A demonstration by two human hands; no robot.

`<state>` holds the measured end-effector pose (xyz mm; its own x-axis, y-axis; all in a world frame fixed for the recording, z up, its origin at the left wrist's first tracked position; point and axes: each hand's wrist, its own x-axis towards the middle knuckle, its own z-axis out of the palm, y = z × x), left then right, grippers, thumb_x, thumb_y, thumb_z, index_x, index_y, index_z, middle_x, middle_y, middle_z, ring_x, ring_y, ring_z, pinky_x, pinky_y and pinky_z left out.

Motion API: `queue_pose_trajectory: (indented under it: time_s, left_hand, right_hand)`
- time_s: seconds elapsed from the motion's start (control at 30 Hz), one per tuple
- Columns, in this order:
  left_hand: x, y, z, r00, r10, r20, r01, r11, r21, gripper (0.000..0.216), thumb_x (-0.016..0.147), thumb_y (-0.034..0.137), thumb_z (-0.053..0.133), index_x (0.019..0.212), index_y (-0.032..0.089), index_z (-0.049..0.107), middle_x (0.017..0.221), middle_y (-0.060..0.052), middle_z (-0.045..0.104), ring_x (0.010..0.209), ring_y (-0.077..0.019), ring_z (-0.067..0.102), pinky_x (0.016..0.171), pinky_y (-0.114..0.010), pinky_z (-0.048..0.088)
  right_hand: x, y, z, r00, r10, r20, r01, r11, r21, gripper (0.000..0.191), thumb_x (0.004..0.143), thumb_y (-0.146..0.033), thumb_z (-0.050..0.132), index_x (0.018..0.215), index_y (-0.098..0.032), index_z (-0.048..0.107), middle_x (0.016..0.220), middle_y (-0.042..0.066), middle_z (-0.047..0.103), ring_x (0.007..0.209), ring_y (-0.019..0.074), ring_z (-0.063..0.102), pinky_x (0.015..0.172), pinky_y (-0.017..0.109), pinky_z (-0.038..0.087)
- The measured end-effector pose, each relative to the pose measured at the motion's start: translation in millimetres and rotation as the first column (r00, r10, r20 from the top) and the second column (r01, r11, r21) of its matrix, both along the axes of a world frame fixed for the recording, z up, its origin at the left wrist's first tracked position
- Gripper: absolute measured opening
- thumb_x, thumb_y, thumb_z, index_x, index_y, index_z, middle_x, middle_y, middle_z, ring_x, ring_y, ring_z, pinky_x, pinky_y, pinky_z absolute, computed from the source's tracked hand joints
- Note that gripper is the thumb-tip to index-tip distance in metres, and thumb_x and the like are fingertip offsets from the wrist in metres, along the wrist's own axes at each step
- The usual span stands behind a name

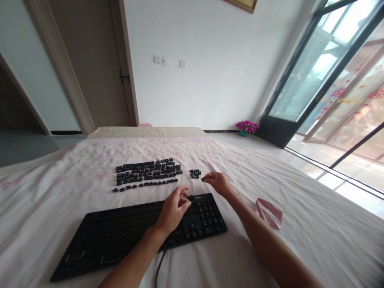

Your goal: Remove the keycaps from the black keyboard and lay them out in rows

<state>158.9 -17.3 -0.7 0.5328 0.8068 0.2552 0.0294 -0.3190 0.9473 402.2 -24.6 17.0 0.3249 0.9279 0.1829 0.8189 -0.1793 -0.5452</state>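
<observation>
A black keyboard [120,236] lies on a white cloth with pink flowers [60,192]; most of its main keys are off, while the number pad at its right end still carries keys. My left hand [175,209] rests on the keyboard's upper edge near the number pad, fingers curled and pinched at a key there. My right hand [219,183] hovers just beyond the keyboard, pinching a small black keycap [203,179]. Several removed keycaps [147,173] lie in rows farther back, with a small separate cluster [195,173] beside my right hand.
A pink cloth [269,213] lies to the right of my right forearm. The keyboard's cable [158,269] runs toward me. Beyond the covered surface are a door, a white wall, a pot of purple flowers [247,127] and glass doors at the right.
</observation>
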Motion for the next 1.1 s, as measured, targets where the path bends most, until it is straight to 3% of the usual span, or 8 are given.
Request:
queue_pose_trajectory:
  time_s: [0.07,0.23,0.73,0.97,1.1]
  left_hand:
    - [0.4,0.2,-0.7,1.0,0.0,-0.021,0.0,1.0,0.022,0.04,0.077,0.01,0.056,0.115,0.02,0.053,0.098,-0.003,0.06,0.074,-0.0103,0.062,0.076,-0.026,0.051]
    - [1.0,1.2,-2.1,0.999,-0.003,-0.046,0.005,0.999,0.049,0.04,0.077,0.009,0.055,0.115,0.02,0.053,0.1,-0.003,0.06,0.074,-0.0102,0.062,0.076,-0.026,0.051]
    - [-0.1,1.3,-4.6,0.998,-0.008,-0.059,0.012,0.997,0.078,0.038,0.078,0.009,0.055,0.114,0.02,0.054,0.101,-0.003,0.06,0.073,-0.0098,0.061,0.075,-0.026,0.051]
    - [-0.2,1.6,-4.0,0.999,-0.01,-0.041,0.013,0.997,0.07,0.038,0.078,0.009,0.055,0.114,0.02,0.054,0.1,-0.003,0.06,0.073,-0.0098,0.061,0.076,-0.026,0.051]
    - [-0.1,2.0,-4.2,1.0,0.007,-0.026,-0.005,0.998,0.063,0.037,0.078,0.011,0.056,0.113,0.021,0.055,0.098,-0.003,0.061,0.073,-0.01,0.062,0.077,-0.026,0.051]
  right_hand:
    - [12.7,12.1,-6.6,0.996,-0.083,0.014,0.084,0.996,-0.027,0.023,0.075,-0.039,0.063,0.085,-0.022,0.073,0.074,0.0,0.07,0.069,0.0163,0.061,0.058,0.023,0.038]
    - [21.9,29.9,-20.1,0.99,-0.141,0.014,0.142,0.988,-0.061,0.022,0.075,-0.04,0.063,0.086,-0.025,0.074,0.08,0.0,0.072,0.074,0.0172,0.063,0.059,0.023,0.037]
    - [17.7,38.4,-26.4,0.987,-0.16,0.021,0.161,0.983,-0.084,0.022,0.075,-0.041,0.063,0.087,-0.026,0.075,0.083,0.0,0.072,0.079,0.0199,0.064,0.064,0.025,0.041]
    - [17.7,35.4,-25.2,0.989,-0.143,0.02,0.143,0.99,-0.005,0.022,0.076,-0.038,0.063,0.09,-0.025,0.075,0.094,0.002,0.071,0.086,0.021,0.064,0.071,0.026,0.042]
    - [16.6,31.9,-20.3,0.988,-0.151,0.017,0.15,0.986,0.072,0.033,0.085,-0.043,0.052,0.089,-0.019,0.074,0.1,0.007,0.069,0.089,0.0218,0.062,0.075,0.028,0.043]
